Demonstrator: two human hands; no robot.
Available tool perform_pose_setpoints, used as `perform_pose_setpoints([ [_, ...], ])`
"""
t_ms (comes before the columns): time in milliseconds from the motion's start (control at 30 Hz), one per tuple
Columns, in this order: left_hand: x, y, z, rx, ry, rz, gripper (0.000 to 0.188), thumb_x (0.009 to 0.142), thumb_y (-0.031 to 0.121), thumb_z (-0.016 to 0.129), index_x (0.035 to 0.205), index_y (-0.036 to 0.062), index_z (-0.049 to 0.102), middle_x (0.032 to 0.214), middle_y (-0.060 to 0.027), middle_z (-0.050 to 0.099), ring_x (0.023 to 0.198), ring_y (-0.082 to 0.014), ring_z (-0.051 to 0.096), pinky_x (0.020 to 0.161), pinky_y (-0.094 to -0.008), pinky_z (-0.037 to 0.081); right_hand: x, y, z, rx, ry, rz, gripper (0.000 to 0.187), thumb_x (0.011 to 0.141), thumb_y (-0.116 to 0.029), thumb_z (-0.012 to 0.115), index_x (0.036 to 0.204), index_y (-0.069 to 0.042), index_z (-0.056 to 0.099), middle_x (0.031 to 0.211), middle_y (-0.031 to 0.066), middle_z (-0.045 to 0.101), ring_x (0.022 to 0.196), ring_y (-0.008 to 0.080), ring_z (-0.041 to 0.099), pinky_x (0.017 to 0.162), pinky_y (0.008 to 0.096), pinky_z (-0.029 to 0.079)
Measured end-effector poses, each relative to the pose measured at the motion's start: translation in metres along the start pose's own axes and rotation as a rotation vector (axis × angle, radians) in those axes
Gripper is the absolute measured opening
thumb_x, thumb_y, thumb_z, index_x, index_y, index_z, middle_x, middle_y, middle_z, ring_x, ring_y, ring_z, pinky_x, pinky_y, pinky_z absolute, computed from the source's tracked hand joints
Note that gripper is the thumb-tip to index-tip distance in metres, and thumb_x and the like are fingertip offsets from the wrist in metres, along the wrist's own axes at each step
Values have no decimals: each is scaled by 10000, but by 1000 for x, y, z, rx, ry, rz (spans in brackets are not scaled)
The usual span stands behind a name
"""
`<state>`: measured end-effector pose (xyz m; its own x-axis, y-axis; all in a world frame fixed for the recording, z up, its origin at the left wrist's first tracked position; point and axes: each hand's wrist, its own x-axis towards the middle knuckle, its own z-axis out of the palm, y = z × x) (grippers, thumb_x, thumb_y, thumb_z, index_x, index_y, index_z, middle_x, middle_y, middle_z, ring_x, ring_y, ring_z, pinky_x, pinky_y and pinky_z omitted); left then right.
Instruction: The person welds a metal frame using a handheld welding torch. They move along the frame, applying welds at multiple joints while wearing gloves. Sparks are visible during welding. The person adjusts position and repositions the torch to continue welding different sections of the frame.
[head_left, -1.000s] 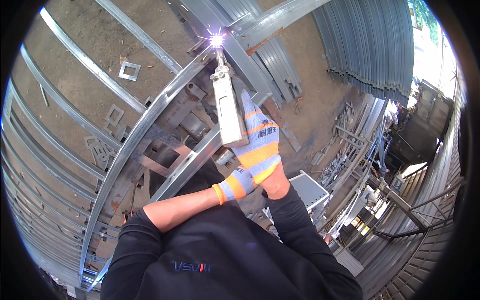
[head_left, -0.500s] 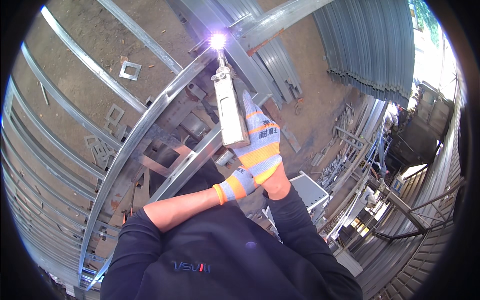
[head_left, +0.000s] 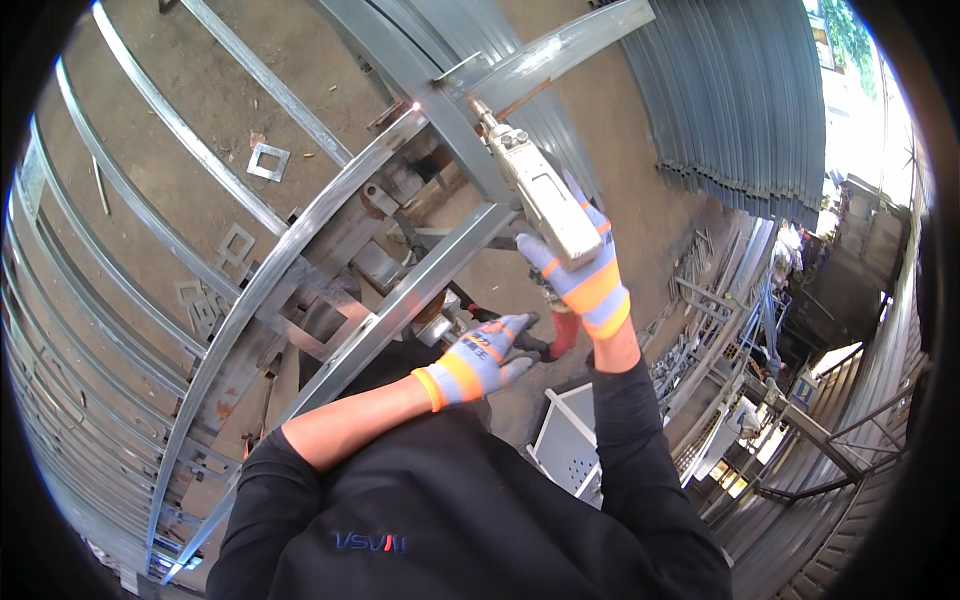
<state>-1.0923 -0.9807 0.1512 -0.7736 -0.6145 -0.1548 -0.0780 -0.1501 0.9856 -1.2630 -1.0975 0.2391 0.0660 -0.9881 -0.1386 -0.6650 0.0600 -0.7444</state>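
Observation:
My right hand (head_left: pixel 598 282), in a grey glove with orange bands, is closed round a silver-white handheld welding torch (head_left: pixel 548 205). The torch tip points up and left, beside a steel beam. A small red-hot spot glows at the end of a curved steel rail (head_left: pixel 300 235), apart from the tip. My left hand (head_left: pixel 478 362), gloved alike, lies low in front of my body with fingers stretched out and nothing in them. Nearest to it is a straight galvanized steel bar (head_left: pixel 410 305) running diagonally toward the beam (head_left: pixel 430 70).
Several curved steel ribs (head_left: pixel 180 115) spread out at the left. A stack of corrugated metal sheets (head_left: pixel 735 100) stands at the upper right. Square plates (head_left: pixel 268 162) lie on the floor. A white perforated metal stand (head_left: pixel 570 440) is close by my right forearm, with scrap metal farther right.
The bright welding light has gone out, leaving a small glow. My right hand has drawn the torch right, off the joint. My left hand has let go of my right wrist.

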Motion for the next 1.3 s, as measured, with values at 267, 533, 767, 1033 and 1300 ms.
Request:
perform_pose_setpoints([
  [267,-23,4,-39,368,454,-3,586,817,87,808,1354,-15,595,1296,-220,656,1167,-411,641,1004,-468,526,42,46,-24,61,-98,-142,616,845,-124,837,1392,44,607,1299,189,705,1112,287,709,976,370,545],
  [533,-57,-11,1,470,369,-84,510,765,162,843,1213,-1,663,1143,-180,709,1014,-365,688,890,-447,547,51,49,-20,73,-218,-106,536,842,-157,844,1326,-9,665,1369,213,650,1047,380,688,887,439,549],
  [767,-112,-27,3,354,421,-380,333,860,152,770,1166,44,694,1011,-151,741,918,-365,707,842,-441,553,55,49,-19,81,-214,-180,583,832,-107,834,1354,32,616,1217,194,717,890,340,721,771,392,566],
  [1033,-272,-124,70,14,784,-1370,317,1013,318,635,1188,72,732,1074,-170,760,959,-360,712,858,-440,546,55,41,-19,76,-248,-170,642,846,-89,821,1416,40,555,1191,182,724,899,348,730,772,383,578],
  [1300,-291,-110,138,-1166,858,-1636,344,1037,362,600,1213,102,740,1105,-141,767,981,-334,711,888,-426,550,60,27,-24,129,-296,-17,584,858,-78,791,1395,26,586,1248,194,704,931,366,720,796,410,571],
])
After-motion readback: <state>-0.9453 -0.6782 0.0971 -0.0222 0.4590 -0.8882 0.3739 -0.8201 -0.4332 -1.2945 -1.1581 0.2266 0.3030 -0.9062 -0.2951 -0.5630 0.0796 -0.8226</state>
